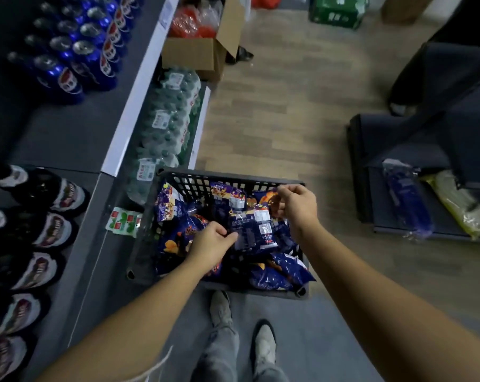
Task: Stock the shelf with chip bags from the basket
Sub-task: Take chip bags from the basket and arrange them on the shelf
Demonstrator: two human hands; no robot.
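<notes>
stage: start of a pick, nothing lifted clear yet
left hand: fingers curled onto the left edge of the label-up bag
right hand: fingers bent, pinching what looks like the same bag's top right corner; could be the bag behind it
bag location: in the basket, lying on top of the pile
done: can't see any chip bags on the shelf to my left, so I judge little or nothing stocked
left: basket is near full, almost the whole load to go
count, chip bags: about eight visible; they overlap, more probably underneath
count, baskets: one
count, hands on bag: two
</notes>
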